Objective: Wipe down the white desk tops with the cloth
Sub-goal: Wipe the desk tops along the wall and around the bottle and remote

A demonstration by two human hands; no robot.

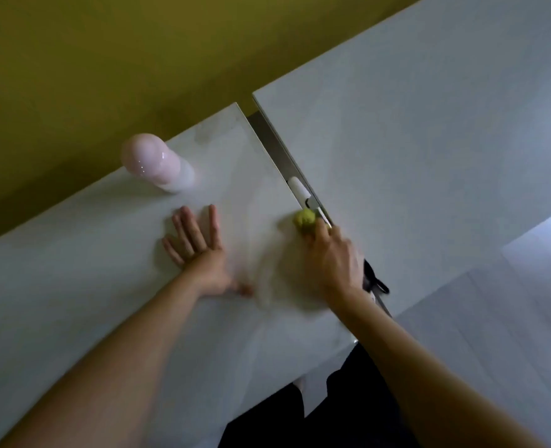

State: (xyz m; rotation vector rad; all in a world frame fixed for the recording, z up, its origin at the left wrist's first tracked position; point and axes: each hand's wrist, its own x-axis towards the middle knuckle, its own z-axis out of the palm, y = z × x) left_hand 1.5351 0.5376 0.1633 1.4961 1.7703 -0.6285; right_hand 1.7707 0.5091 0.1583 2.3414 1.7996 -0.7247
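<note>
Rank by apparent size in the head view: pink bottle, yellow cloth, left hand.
Largest: left hand and pink bottle, too alike to rank.
Smallest: yellow cloth, partly covered by the right hand.

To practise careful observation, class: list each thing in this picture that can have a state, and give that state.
Left hand: open, flat on the left desk.
Right hand: grips the cloth at that desk's edge.
Cloth: bunched, on the desk.
Pink bottle: upright.
Right desk: apart from the left desk.

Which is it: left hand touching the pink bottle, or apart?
Apart. The head view shows bare desk between the left hand and the bottle.
</note>
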